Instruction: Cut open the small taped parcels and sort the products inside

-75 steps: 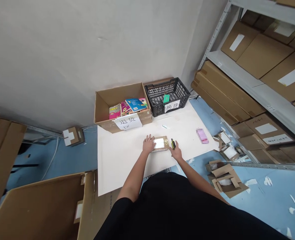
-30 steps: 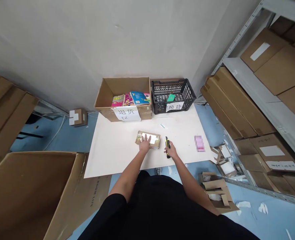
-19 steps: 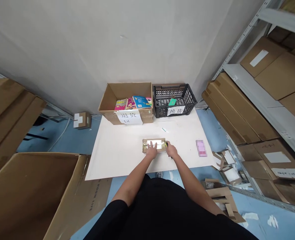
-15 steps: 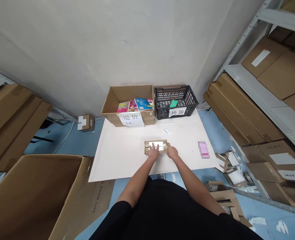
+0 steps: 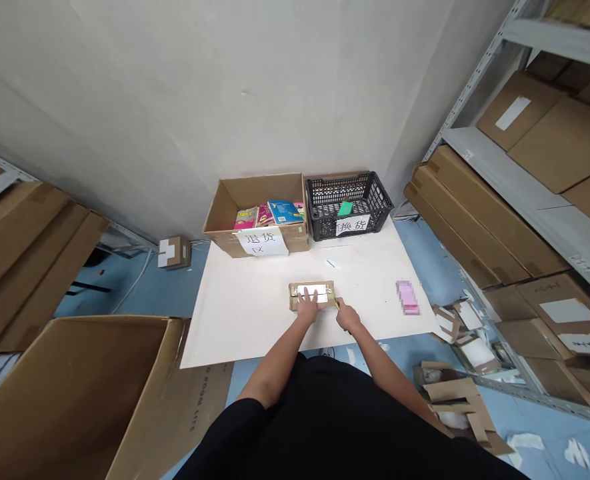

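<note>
A small brown cardboard box with a white label lies on the white table, clear tape shining at its ends. My left hand rests on its near side and label, fingers spread, pressing it from above. In the closed fingers of my right hand is a thin yellow utility knife. Its tip is at the box's right end, near the lower corner; the blade itself is too small to make out.
Behind stand an open carton of books and a black plastic crate with a green item. A blurred pink item lies at right. A large open carton is at left, and shelves of boxes flank the right.
My right hand has drawn slightly toward me and down, along the box's right end, with the knife. My left hand stays on the box. The view has shifted a little.
</note>
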A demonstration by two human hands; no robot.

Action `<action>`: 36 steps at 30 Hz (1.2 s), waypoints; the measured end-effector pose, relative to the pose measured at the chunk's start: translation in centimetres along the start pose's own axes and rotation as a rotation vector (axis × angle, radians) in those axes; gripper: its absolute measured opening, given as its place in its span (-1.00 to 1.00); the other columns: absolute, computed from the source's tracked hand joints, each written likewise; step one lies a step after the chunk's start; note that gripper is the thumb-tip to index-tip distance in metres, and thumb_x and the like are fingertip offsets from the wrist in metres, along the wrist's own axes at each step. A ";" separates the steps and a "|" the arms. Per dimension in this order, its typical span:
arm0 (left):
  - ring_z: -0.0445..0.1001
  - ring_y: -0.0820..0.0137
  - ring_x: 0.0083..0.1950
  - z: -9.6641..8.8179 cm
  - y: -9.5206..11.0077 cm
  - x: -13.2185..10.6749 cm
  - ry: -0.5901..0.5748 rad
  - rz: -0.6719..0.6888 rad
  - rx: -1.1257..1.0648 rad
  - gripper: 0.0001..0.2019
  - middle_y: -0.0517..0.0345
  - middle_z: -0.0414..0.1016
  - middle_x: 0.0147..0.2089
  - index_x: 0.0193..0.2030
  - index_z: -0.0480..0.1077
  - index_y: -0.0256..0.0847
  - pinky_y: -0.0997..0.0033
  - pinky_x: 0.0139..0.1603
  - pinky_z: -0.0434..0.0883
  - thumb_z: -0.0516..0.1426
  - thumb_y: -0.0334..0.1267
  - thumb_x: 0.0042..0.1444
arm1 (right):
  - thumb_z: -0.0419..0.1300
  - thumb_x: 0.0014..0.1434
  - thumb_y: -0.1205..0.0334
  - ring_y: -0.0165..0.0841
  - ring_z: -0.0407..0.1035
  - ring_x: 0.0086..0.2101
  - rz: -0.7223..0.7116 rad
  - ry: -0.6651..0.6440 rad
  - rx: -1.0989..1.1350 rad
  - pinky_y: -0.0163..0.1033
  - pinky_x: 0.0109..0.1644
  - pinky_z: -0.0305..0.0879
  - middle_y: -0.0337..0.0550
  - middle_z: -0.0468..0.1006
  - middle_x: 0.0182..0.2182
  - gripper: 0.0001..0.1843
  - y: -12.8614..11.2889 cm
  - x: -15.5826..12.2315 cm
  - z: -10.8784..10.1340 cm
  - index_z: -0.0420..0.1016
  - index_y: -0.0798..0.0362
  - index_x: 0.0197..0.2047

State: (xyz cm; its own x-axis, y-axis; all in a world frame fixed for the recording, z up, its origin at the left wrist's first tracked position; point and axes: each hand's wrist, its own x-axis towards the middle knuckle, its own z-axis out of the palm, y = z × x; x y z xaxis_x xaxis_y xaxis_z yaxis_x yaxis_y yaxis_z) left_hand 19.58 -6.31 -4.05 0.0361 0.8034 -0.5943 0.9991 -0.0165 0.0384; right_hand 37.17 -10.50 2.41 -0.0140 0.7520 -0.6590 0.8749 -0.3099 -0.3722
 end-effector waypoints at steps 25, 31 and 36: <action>-0.06 -0.28 0.61 -1.1 0.2 0.0 -0.035 -0.055 0.067 -0.16 -0.07 -0.35 0.70 0.65 -0.19 0.15 -0.46 0.34 0.23 0.02 0.22 0.32 | 0.09 0.34 0.38 -0.33 0.56 -0.48 -0.045 -0.011 -0.012 -0.28 -0.31 0.36 0.01 0.65 -0.01 -0.36 0.9 0.3 -2.0 0.26 -0.17 0.43; -0.08 -0.26 0.62 -1.2 -1.1 0.4 -0.001 0.038 0.050 -0.14 -0.08 -0.26 0.70 0.64 -0.08 0.12 -0.39 0.45 0.09 0.06 0.29 0.28 | 0.02 0.45 0.30 -0.23 0.61 -0.16 -0.086 0.154 0.036 -0.29 -0.14 0.34 -0.03 0.67 -0.01 -0.44 2.9 -0.3 0.6 0.22 -0.17 0.47; -0.12 -0.29 0.63 -1.2 -1.3 0.5 -0.017 0.029 0.053 -0.13 -0.09 -0.33 0.70 0.64 -0.10 0.12 -0.38 0.45 0.09 0.04 0.31 0.29 | 0.06 0.47 0.24 -0.15 0.57 -0.02 -0.121 0.237 -0.035 -0.25 -0.07 0.30 0.01 0.68 -0.01 -0.44 2.3 0.9 -0.1 0.18 -0.13 0.49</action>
State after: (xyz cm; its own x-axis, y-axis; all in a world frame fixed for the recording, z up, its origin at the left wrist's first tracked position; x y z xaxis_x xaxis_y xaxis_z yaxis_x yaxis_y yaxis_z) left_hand 18.24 -5.18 -3.47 0.0650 0.7921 -0.6070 0.9974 -0.0714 0.0136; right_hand 39.19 -10.49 1.03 -0.0094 0.8988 -0.4383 0.8901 -0.1922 -0.4132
